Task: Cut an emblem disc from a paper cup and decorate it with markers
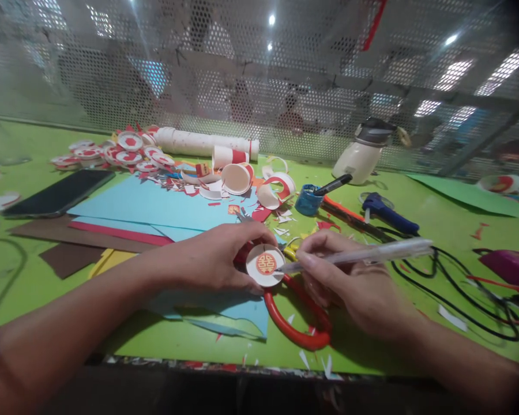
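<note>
My left hand (210,256) grips the rim of a small paper cup (254,275), its round white base turned up toward me. An orange-red emblem (266,264) sits on the middle of that base. Between the fingers and thumb of my right hand (350,285) is a clear-barrelled pen (376,252), its tip at the right side of the base, beside the emblem. Red-handled scissors (300,341) lie under and between my hands. Light blue paper sheets (155,204) spread beneath and behind my left hand.
Cut paper cups (237,177), a white tube (203,143) and red-and-white cup pieces (127,155) lie behind. A phone (60,193) rests left. To the right are a blue jar (309,202), a bottle (358,155), a blue-handled tool (389,213) and a looped black cord (454,311).
</note>
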`<state>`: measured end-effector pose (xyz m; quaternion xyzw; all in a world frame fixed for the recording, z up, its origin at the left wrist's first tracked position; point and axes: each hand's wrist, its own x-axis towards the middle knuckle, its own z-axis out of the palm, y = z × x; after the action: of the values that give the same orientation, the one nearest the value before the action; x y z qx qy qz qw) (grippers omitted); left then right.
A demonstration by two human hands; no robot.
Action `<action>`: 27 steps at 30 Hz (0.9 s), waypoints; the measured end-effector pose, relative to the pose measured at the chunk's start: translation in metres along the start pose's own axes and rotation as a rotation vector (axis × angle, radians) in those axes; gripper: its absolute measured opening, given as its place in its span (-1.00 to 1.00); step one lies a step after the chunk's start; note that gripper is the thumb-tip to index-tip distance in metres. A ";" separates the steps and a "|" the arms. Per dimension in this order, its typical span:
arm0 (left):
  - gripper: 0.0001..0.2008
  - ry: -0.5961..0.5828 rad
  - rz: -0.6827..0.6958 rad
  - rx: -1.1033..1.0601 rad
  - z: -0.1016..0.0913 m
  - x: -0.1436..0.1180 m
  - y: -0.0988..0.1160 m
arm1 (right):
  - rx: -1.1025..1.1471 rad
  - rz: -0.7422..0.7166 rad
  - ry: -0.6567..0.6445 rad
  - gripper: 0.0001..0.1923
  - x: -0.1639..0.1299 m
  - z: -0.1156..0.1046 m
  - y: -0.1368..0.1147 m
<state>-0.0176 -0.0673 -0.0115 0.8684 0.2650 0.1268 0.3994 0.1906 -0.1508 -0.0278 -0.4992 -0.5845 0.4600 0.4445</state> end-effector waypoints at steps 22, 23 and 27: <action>-0.60 0.059 0.101 0.106 0.002 -0.001 0.002 | -0.112 -0.042 -0.011 -0.86 0.002 0.007 -0.006; -0.60 0.060 0.103 0.105 0.002 -0.001 0.002 | -0.117 -0.042 -0.012 -0.86 0.002 0.007 -0.006; -0.60 0.057 0.100 0.109 0.002 -0.001 0.002 | -0.119 -0.038 -0.005 -0.85 0.002 0.007 -0.006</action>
<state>-0.0167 -0.0701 -0.0110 0.8970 0.2393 0.1568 0.3370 0.1824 -0.1503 -0.0234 -0.5121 -0.6214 0.4172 0.4214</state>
